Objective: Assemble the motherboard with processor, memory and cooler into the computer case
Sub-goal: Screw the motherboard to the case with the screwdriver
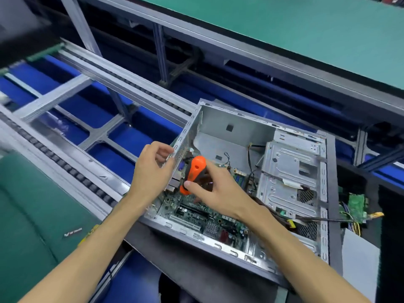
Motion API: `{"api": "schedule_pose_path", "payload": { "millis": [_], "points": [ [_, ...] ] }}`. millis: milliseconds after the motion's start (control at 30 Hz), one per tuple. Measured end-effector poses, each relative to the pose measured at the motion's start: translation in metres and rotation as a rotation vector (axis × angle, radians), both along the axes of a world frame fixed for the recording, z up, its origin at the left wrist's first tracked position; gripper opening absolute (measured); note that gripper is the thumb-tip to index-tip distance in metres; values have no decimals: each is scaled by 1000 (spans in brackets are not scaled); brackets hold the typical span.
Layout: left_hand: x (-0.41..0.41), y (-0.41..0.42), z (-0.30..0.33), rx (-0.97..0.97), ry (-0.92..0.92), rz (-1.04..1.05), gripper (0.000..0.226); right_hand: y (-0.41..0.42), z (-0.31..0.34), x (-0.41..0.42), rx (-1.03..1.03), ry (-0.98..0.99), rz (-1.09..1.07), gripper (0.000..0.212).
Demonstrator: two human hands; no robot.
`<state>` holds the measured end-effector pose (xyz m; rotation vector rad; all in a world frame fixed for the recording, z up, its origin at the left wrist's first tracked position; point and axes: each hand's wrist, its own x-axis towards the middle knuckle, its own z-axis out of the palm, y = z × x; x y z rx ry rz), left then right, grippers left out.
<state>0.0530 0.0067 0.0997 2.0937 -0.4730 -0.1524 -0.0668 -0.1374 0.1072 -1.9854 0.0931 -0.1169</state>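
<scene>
An open grey computer case (236,125) lies on its side in front of me. A green motherboard (196,212) sits on its floor, partly hidden by my hands. My right hand (215,191) grips an orange and black screwdriver (194,171) that stands nearly upright over the board's upper left area; its tip is hidden. My left hand (153,169) holds the case's perforated rear wall (185,136), with fingers curled over its edge. The processor, memory and cooler are not clearly visible.
A metal drive cage (290,171) fills the case's right side, with cables running out to a small green circuit board (356,206). A roller conveyor frame (72,136) over blue panels runs to the left. A green mat (32,215) lies lower left; a green-topped shelf (306,29) hangs above.
</scene>
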Motion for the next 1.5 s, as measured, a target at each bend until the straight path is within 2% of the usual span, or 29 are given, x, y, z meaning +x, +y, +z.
{"api": "schedule_pose_path", "payload": {
  "millis": [133, 600, 1500],
  "points": [
    [-1, -1, 3, -21, 47, 3, 18, 3, -4, 5, -48, -11, 94, 13],
    [-4, 0, 12, -70, 150, 1, 15, 18, -10, 16, -58, -23, 220, 19],
    [-3, 1, 13, -67, 172, 1, 13, 20, -13, 18, -52, 8, 269, 18]
  ]
}}
